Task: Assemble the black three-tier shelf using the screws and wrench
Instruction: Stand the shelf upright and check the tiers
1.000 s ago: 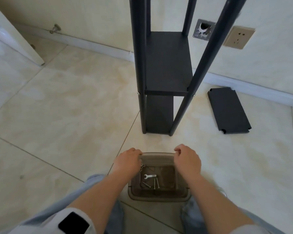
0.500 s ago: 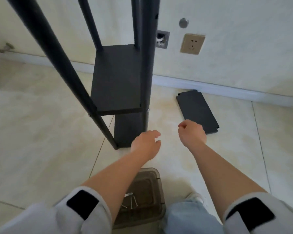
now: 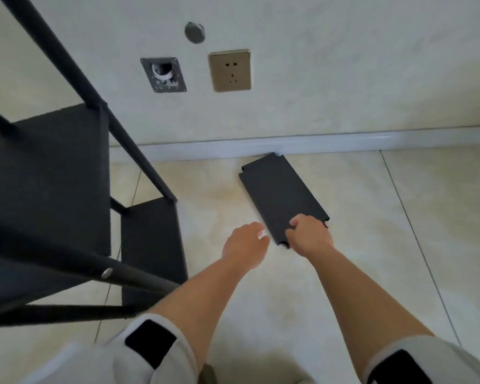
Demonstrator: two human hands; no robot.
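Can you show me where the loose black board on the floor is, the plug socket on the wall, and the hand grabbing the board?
Flat black rectangular shelf board (image 3: pixel 281 199): head view, middle of its top face.
Beige square wall socket (image 3: pixel 230 70): head view, centre of faceplate.
Right hand (image 3: pixel 309 235): head view, back of hand.

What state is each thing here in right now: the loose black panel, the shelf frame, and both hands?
Loose shelf panel: flat on the floor, near end gripped.
Shelf frame: standing, two tiers fitted.
Right hand: fingers curled on the panel's near edge.
Left hand: relaxed, beside the panel's corner, holding nothing.
Wall socket: nothing plugged in.
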